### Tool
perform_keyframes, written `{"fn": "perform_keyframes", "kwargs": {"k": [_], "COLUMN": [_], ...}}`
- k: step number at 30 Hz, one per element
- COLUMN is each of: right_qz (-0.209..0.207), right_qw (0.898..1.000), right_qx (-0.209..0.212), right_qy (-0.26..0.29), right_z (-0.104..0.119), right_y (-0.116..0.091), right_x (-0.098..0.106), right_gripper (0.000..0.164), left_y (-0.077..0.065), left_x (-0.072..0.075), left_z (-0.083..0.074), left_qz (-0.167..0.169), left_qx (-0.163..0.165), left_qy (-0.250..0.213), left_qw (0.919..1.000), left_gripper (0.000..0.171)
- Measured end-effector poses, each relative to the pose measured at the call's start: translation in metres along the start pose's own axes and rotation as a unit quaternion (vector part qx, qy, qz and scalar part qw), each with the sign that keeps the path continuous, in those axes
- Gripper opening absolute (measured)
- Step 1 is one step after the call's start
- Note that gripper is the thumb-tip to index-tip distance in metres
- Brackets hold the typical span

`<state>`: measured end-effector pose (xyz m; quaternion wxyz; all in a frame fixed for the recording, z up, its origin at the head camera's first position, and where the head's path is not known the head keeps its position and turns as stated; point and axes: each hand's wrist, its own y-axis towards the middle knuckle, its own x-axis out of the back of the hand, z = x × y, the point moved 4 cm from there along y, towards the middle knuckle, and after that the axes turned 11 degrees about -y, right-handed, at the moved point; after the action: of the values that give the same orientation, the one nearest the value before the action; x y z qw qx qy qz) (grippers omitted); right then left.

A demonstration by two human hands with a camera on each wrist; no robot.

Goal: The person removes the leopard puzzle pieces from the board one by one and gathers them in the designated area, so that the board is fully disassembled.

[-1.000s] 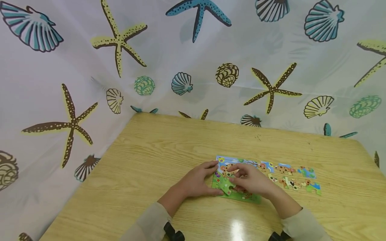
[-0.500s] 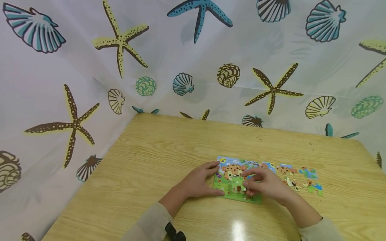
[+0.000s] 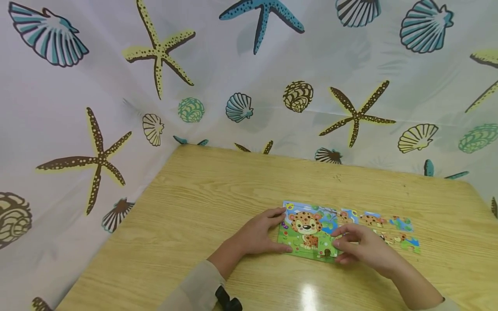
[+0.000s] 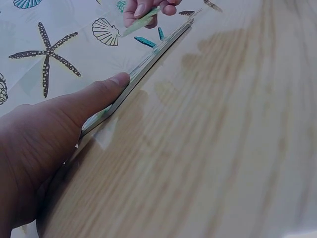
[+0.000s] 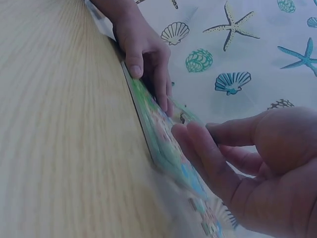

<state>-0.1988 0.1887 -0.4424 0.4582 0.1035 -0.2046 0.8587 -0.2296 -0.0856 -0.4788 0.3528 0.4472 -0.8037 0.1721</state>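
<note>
A cartoon leopard picture puzzle board (image 3: 297, 242) lies flat on the wooden table. Along its left edge rests my left hand (image 3: 254, 235), with the thumb on the near corner and the fingers spread toward the far one. My right hand (image 3: 363, 246) pinches a green puzzle piece (image 4: 142, 22) between thumb and fingers. In the left wrist view this piece is raised and tilted above the board. The head view has it over the board's lower right corner, partly covered by the fingers. My thumb (image 5: 134, 64) touches the board's edge in the right wrist view.
Several loose puzzle pieces (image 3: 372, 219) lie in two rows to the right of the board; my right hand hides some of them. A white curtain (image 3: 264, 103) printed with starfish and shells hangs behind and to the left of the table (image 3: 202, 198).
My right hand has moved right with the green piece, from the board's left-middle part to its lower right corner. The leopard picture is uncovered now. My left hand stays at the board's edge.
</note>
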Motion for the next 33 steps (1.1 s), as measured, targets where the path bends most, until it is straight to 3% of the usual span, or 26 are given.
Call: {"fn": "perform_keyframes", "kwargs": {"k": [12, 23, 28, 33], "right_qz": [-0.031, -0.053, -0.082, -0.124], "right_qw": [0.999, 0.996, 0.99, 0.974], "right_qx": [-0.015, -0.045, -0.066, -0.071], "right_qy": [-0.03, -0.06, -0.097, -0.174], "right_z": [-0.025, -0.033, -0.034, -0.029], "right_y": [-0.017, -0.022, -0.022, -0.021], "right_x": [0.019, 0.025, 0.02, 0.016], "right_gripper": [0.048, 0.042, 0.041, 0.032], "left_y": [-0.001, -0.001, -0.001, -0.001], "left_x": [0.0, 0.0, -0.001, 0.0], "left_z": [-0.001, 0.001, 0.0, -0.002], "left_qz": [-0.001, 0.0, 0.001, 0.001], "left_qx": [-0.003, 0.002, 0.001, -0.003], "left_qy": [-0.006, -0.006, -0.007, -0.008], "left_qw": [1.0, 1.0, 1.0, 1.0], "left_gripper": [0.099, 0.099, 0.099, 0.099]}}
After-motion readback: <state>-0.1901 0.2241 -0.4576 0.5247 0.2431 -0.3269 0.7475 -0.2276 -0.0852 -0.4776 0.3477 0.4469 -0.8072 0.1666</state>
